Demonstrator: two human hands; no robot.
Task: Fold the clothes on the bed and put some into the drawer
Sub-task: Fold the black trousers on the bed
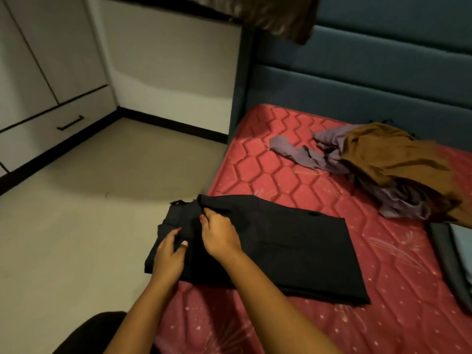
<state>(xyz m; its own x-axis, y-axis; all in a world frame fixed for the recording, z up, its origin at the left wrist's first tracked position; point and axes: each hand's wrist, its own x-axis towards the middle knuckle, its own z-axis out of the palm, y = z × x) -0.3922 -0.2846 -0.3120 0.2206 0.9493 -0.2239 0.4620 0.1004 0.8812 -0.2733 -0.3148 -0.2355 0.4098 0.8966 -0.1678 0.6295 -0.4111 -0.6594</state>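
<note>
We've got soft, floppy black trousers (281,246), so our right hand (221,231) pinches the waistband (187,209) while our left hand (169,254) rests half-curled beside it, grip hard to tell.

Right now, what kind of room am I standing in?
Probably a bedroom: a red quilted mattress against a padded headboard, a black garment and a heap of clothes on it, and a wardrobe drawer across the floor.
</note>
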